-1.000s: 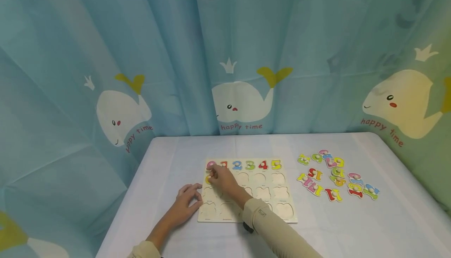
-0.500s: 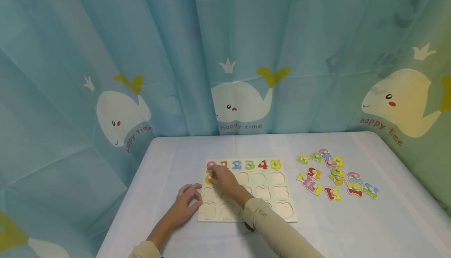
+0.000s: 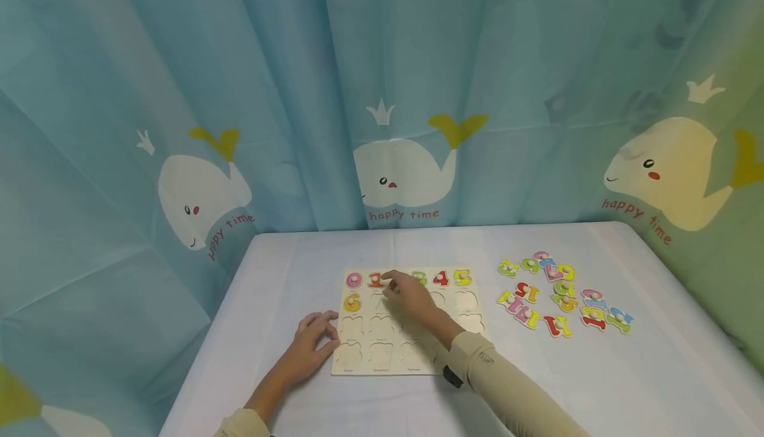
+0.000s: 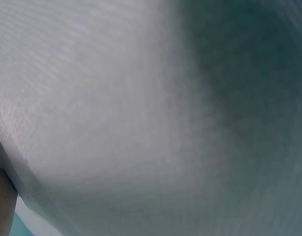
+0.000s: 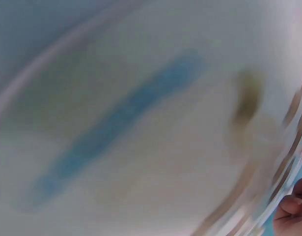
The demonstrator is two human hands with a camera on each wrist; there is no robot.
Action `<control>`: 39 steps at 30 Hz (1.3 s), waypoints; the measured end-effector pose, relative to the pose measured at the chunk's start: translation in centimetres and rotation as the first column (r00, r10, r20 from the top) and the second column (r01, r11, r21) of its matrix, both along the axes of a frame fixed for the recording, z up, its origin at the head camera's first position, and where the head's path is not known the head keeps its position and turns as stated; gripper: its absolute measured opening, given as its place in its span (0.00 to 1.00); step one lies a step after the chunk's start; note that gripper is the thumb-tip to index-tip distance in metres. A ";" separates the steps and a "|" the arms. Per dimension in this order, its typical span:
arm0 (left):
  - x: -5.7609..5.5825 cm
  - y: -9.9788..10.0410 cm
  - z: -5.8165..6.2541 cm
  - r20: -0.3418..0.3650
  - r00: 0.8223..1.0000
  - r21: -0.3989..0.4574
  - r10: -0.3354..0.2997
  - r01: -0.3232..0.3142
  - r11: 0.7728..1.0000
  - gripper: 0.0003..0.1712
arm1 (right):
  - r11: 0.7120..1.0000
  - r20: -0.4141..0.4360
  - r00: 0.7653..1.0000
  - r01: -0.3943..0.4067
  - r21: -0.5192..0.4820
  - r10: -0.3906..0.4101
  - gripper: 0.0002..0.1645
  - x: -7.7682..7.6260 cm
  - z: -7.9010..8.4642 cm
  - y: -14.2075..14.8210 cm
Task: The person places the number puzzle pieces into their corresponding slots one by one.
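A pale wooden number puzzle board (image 3: 365, 357) lies on the table, with 0 to 5 along its top row. The yellow-orange number 6 piece (image 3: 352, 303) sits in the second row's first recess. My right hand (image 3: 413, 299) hovers over the board, its fingertips beside the red number 1 piece (image 3: 375, 280), hiding the 2; nothing shows in its grasp. Relaxed at the board's left edge, my left hand (image 3: 313, 343) touches it with thumb and fingers. The right wrist view is blurred, with fingers (image 5: 290, 209) at its edge. Mostly pale cloth fills the left wrist view.
To the right of the board, several loose knobbed number pieces lie in a cluster, among them a red and orange 15 (image 3: 528, 292) and a red and yellow 11 (image 3: 558, 325). A blue whale-print curtain (image 3: 286, 125) hangs behind the white table (image 3: 298, 258).
My right hand has left the number 6 piece and moved right across the board, so the 6 now shows in its recess. The left hand keeps its place at the board's edge.
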State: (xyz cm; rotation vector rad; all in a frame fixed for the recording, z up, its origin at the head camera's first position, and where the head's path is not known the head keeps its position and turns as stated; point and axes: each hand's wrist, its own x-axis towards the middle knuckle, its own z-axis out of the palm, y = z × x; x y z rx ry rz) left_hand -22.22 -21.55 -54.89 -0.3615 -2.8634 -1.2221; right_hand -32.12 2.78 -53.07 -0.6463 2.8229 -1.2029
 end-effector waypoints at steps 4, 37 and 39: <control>0.0 -0.2 -0.1 0.002 1.000 -0.001 0.008 -0.008 1.000 0.07 | 0.999 -0.008 0.999 0.032 -0.011 -0.032 0.16 0.2 0.3 2.5; 0.1 0.0 0.3 0.012 1.000 0.008 -0.011 0.011 1.000 0.06 | 0.908 -0.131 0.911 0.405 0.107 -0.391 0.18 1.0 1.5 24.8; 0.1 0.2 0.3 0.012 1.000 0.010 -0.013 0.013 1.000 0.07 | 0.885 -0.131 0.890 0.451 0.116 -0.437 0.19 1.1 1.7 26.1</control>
